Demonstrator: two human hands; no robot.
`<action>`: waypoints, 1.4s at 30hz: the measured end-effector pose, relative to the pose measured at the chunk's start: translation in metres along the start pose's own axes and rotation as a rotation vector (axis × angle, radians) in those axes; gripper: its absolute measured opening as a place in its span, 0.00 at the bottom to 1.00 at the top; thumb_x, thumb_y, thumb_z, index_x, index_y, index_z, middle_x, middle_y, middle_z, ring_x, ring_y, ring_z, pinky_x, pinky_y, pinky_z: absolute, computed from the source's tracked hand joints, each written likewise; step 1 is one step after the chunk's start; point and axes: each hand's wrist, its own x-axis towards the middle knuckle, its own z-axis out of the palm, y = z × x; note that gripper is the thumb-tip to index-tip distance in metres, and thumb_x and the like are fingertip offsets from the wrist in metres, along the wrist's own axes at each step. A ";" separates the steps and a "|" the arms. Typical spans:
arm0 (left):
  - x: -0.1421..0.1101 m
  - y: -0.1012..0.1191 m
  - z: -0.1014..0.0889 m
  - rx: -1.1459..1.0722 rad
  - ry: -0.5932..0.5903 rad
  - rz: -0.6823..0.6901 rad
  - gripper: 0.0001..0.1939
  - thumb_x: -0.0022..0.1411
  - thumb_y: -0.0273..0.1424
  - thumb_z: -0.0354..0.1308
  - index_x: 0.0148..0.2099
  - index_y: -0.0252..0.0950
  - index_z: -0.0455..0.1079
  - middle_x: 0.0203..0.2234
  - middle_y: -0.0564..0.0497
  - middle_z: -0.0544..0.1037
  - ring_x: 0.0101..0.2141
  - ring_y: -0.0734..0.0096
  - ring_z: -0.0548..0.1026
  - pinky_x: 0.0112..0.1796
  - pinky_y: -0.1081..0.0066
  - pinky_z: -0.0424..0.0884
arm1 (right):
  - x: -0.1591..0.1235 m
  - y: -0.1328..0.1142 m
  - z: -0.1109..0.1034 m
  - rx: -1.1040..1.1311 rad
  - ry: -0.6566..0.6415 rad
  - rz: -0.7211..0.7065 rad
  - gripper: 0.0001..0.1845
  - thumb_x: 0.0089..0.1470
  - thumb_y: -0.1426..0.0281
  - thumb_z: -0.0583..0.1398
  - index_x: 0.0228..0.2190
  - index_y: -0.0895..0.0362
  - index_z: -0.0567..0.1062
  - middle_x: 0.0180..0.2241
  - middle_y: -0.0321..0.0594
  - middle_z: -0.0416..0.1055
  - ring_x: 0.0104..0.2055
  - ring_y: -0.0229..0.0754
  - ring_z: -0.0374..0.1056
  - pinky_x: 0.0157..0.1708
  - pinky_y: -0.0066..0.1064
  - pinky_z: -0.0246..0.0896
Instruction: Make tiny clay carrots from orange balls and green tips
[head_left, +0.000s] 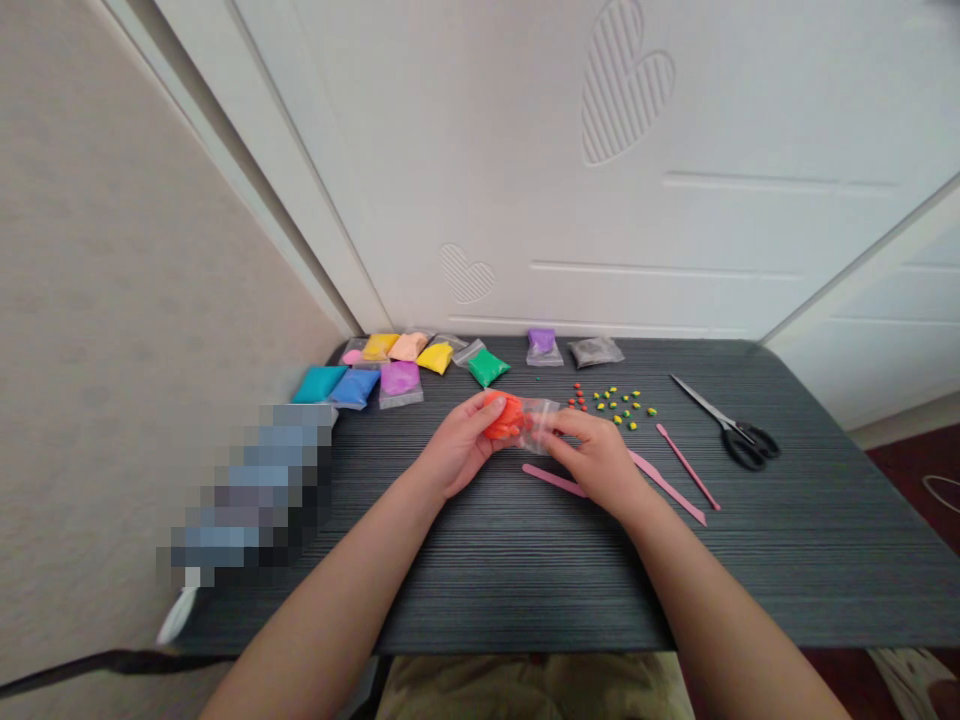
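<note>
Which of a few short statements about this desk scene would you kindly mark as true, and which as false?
1. The left hand holds the bag of orange clay. True.
2. The black-handled scissors lie left of both hands. False: they lie to the right of them.
3. The bag of gray clay lies right of the bag of green clay. True.
4. The small yellow-and-green pieces are inside a bag. False: they lie loose on the dark tabletop.
5. The right hand has its fingers at the clear end of the orange bag. True.
</note>
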 end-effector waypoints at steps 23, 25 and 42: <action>0.002 0.000 -0.001 0.056 -0.022 0.070 0.08 0.55 0.31 0.55 0.37 0.32 0.68 0.30 0.50 0.74 0.32 0.75 0.71 0.37 0.72 0.67 | 0.002 0.003 0.001 -0.049 0.099 -0.053 0.07 0.50 0.72 0.55 0.31 0.53 0.73 0.33 0.37 0.70 0.37 0.38 0.65 0.39 0.30 0.58; 0.002 0.000 -0.002 0.032 -0.037 0.043 0.07 0.54 0.29 0.56 0.36 0.32 0.68 0.30 0.50 0.74 0.31 0.76 0.71 0.36 0.73 0.66 | 0.002 0.003 0.001 -0.036 0.113 -0.050 0.07 0.50 0.72 0.55 0.31 0.53 0.74 0.34 0.37 0.70 0.38 0.37 0.65 0.40 0.30 0.58; 0.002 -0.006 -0.002 0.031 -0.069 -0.009 0.07 0.50 0.27 0.59 0.35 0.32 0.70 0.27 0.52 0.75 0.28 0.77 0.71 0.34 0.73 0.66 | 0.000 0.003 0.003 -0.048 0.115 -0.046 0.08 0.50 0.71 0.56 0.32 0.53 0.75 0.33 0.37 0.72 0.37 0.38 0.66 0.40 0.31 0.60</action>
